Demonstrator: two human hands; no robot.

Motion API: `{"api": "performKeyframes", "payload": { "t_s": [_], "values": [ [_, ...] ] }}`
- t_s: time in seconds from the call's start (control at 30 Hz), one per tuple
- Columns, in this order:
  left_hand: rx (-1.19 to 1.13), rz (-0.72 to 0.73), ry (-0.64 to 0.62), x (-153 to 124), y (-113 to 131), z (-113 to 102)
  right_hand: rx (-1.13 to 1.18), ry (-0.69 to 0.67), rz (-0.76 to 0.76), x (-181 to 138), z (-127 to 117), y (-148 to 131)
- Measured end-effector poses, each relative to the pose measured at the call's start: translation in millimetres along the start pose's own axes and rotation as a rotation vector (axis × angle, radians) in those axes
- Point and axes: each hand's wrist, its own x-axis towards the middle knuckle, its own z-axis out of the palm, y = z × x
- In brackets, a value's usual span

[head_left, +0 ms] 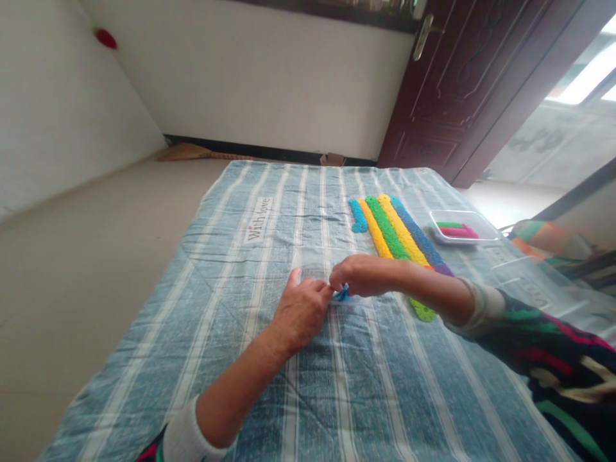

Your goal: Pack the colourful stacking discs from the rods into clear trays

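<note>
My left hand rests on a clear plastic piece, perhaps a lid or shallow box, its thumb stretched away from the fingers. Close against its fingertips, my right hand is closed in a pinch at a small bright blue bit. The material of this blue bit is too small and blurred to make out. Beyond my right forearm lies a row of bumpy-textured strips in yellow, green and blue, partly covered by the arm. A short blue piece sits at the row's left end.
A clear plastic box holding green and pink pieces stands to the right. Another clear container is near the right edge. The striped cloth has wrinkles. A broom lies by the wall, and a dark red door stands beyond.
</note>
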Motion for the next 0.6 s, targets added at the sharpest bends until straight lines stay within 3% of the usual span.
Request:
{"api": "performKeyframes", "payload": {
  "t_s": [0.37, 0.6],
  "values": [
    [0.018, 0.019, 0.060, -1, 0, -1, 0.181, 0.114, 0.074, -3, 14, 5],
    [0.009, 0.007, 0.019, 1, 1, -1, 0.225, 0.207, 0.115, -3, 29, -1]
  ]
}}
